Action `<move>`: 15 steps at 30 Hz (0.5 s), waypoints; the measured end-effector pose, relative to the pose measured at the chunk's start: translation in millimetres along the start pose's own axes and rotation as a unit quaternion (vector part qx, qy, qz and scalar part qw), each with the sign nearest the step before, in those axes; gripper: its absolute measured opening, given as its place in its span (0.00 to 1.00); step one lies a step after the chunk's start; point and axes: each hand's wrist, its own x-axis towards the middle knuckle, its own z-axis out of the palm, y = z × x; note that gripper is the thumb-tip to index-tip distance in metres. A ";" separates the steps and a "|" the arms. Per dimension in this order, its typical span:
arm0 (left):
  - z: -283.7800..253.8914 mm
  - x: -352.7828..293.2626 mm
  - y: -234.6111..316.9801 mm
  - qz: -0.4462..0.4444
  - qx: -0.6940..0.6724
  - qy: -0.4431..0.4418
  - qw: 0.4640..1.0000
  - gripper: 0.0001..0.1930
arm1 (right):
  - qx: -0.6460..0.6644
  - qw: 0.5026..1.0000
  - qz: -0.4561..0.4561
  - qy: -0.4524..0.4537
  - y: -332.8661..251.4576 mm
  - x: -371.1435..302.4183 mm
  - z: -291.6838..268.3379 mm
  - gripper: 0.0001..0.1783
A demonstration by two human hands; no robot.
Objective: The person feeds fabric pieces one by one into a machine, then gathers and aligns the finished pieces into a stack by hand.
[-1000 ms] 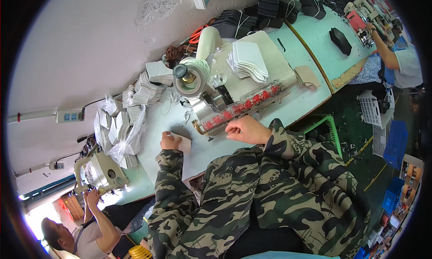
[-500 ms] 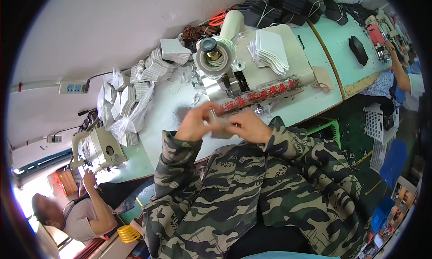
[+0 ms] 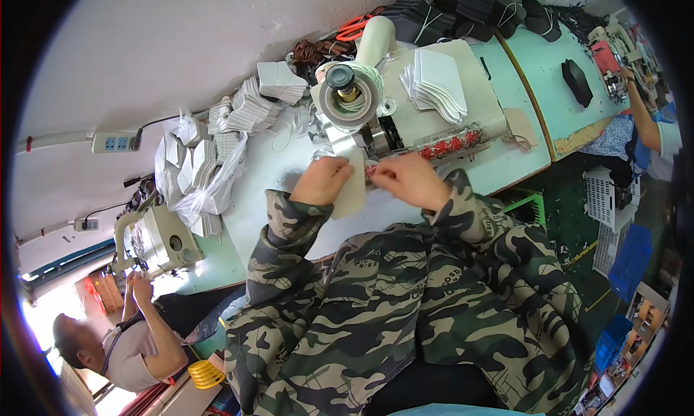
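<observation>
My left hand (image 3: pixel 322 180) pinches a flat off-white piece (image 3: pixel 352 194) with rounded corners, held in front of the beige sewing machine (image 3: pixel 486 115). The upper end of this piece reaches the machine's working end, under the round thread cup and black knob (image 3: pixel 340 77). To its right is my right hand (image 3: pixel 413 180), fingers curled and thumb pressed in, close to the machine's red-marked front edge. Anything between those fingers is too small to make out. A fanned stack of white pieces (image 3: pixel 438 83) rests on top of the machine.
Stacked white pieces (image 3: pixel 249 104) and a plastic bag (image 3: pixel 206 199) of more pieces lie on the left of the table. Bundled black pieces (image 3: pixel 416 20) line the back. One co-worker (image 3: pixel 144 344) sits left, another's arm (image 3: pixel 645 116) shows right. A green crate (image 3: pixel 533 205) stands below.
Both hands were close together, blurred, over the piece. Now they are apart: my left hand holds the piece up against the machine's end, and my right hand has moved up and right.
</observation>
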 end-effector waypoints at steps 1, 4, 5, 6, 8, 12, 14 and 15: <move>-1.9 5.8 -2.9 0.001 0.000 0.000 1.000 0.17 | -0.034 0.996 -0.041 0.073 -0.6 -1.1 -9.1 0.11; -8.0 21.7 -8.8 0.018 -0.004 -0.024 1.000 0.16 | -0.063 0.982 -0.089 0.152 -3.7 3.1 -28.1 0.11; -9.9 22.8 -9.5 0.014 -0.002 -0.030 0.999 0.16 | -0.059 0.980 -0.099 0.160 -5.8 4.6 -31.0 0.11; -12.1 23.8 -10.7 0.010 0.000 -0.038 0.999 0.16 | -0.056 0.978 -0.108 0.168 -7.3 6.6 -32.1 0.10; -18.7 30.2 -12.2 0.015 -0.007 -0.066 0.998 0.16 | -0.089 0.976 -0.104 0.168 -8.5 9.2 -35.1 0.11; -30.1 63.4 12.3 0.147 -0.025 -0.013 0.989 0.19 | -0.303 0.899 -0.170 0.265 -16.7 13.0 -38.8 0.18; -37.1 61.5 33.9 0.235 0.075 -0.009 0.969 0.20 | -0.271 0.913 -0.149 0.268 -7.8 15.1 -45.1 0.19; -33.9 61.3 32.0 0.250 0.062 0.025 0.966 0.19 | -0.234 0.927 -0.134 0.262 -3.7 15.2 -51.1 0.20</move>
